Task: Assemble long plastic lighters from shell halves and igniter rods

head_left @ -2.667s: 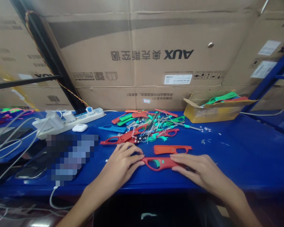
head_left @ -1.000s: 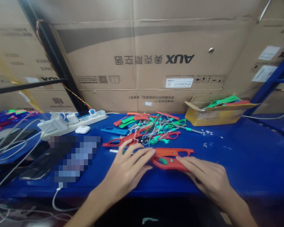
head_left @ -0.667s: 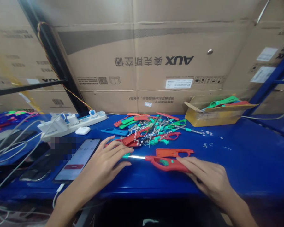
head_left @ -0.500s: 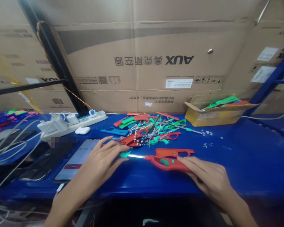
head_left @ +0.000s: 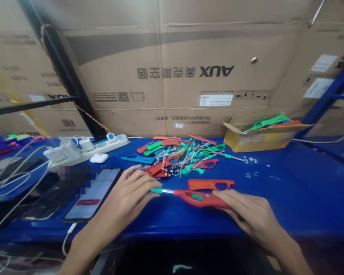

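A red lighter (head_left: 199, 198) with a metal rod and a green tip piece lies level between my hands, above the blue table's front part. My right hand (head_left: 248, 210) is closed around its red handle end. Fingers of my left hand (head_left: 133, 191) pinch the green tip piece (head_left: 156, 190) at the rod's other end. Just behind the lighter rests an orange-red shell half (head_left: 203, 185) on the blue table (head_left: 289, 191). Farther back is a heap of red and green shells, metal rods, wires and green parts (head_left: 186, 156).
A cardboard box (head_left: 260, 139) of coloured shells stands back right. On the left are a lit phone (head_left: 94, 194), a dark blurred device, a white earphone case (head_left: 99, 158) and a power strip (head_left: 88, 151) with cables. Small white bits (head_left: 250, 159) lie to the right of the heap.
My left hand and the green tip piece have moved slightly right, toward the red body. Less of the metal rod shows between them. My right hand has barely moved.
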Available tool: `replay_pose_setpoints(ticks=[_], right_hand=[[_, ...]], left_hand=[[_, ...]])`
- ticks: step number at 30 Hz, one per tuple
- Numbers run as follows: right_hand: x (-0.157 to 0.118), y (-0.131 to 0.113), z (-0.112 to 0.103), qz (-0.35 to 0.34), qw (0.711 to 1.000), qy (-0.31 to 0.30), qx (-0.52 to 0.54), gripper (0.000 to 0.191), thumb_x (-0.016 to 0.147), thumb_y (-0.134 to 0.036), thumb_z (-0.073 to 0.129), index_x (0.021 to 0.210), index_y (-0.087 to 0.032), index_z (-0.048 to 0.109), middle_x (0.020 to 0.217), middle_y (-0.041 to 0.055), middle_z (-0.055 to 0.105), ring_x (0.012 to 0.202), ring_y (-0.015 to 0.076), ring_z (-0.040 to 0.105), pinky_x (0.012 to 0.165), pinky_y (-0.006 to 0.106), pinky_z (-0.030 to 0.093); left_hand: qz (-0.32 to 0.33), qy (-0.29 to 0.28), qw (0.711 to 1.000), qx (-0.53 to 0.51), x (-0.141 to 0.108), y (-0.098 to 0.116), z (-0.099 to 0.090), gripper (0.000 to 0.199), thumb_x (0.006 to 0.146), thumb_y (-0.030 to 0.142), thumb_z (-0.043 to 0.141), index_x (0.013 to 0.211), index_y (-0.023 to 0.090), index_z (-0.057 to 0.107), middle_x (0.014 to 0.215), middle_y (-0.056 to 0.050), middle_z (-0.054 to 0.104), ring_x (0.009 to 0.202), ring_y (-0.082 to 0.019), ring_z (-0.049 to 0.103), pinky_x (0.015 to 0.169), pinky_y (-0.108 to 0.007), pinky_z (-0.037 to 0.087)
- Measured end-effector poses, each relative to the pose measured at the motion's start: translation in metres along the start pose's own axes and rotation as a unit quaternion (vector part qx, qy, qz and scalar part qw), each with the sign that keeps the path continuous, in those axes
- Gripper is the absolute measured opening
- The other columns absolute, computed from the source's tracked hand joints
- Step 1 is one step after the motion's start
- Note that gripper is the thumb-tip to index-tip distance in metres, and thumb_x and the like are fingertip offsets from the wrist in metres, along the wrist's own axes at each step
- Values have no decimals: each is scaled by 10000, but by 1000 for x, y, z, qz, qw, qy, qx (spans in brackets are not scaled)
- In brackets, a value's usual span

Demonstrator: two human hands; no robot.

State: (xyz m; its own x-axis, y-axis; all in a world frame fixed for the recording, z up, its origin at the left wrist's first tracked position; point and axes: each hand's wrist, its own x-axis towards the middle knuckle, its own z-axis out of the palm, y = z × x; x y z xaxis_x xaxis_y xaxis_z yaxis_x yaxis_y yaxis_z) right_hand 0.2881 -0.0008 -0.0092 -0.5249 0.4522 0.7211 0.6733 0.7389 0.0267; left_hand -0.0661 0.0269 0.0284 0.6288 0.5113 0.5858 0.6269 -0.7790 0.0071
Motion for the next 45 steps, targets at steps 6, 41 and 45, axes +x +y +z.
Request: replay_pose_setpoints(ticks=[6, 41, 45], right_hand=[[5, -3, -2, -4, 1000, -7, 22, 283, 1022, -145, 526, 1251, -209, 680, 1049, 52, 809, 874, 164, 792, 726, 234, 638], [-3, -2, -2, 6, 999, -41, 33, 269, 1064, -181, 483, 1278, -187, 647, 1116, 67, 799, 981, 159, 777, 765, 252, 622], [-8, 0, -2, 6, 998, -57, 37, 337, 1027, -141, 513, 1336, -203, 633, 1147, 71, 790, 1006, 168, 771, 774, 256, 624]], left_hand=[[20, 20, 999, -36, 13, 26, 7, 149, 1084, 243, 535, 1111, 209, 677, 1009, -4, 746, 955, -177, 663, 1064, -411, 374], [78, 9, 996, 39, 21, 41, 36, 277, 1089, 135, 408, 1135, 60, 671, 863, -60, 639, 844, -209, 581, 1039, -518, 471], [73, 2, 997, 17, 21, 43, 39, 267, 1080, 118, 422, 1163, 52, 668, 878, -63, 638, 860, -207, 576, 1062, -528, 462]])
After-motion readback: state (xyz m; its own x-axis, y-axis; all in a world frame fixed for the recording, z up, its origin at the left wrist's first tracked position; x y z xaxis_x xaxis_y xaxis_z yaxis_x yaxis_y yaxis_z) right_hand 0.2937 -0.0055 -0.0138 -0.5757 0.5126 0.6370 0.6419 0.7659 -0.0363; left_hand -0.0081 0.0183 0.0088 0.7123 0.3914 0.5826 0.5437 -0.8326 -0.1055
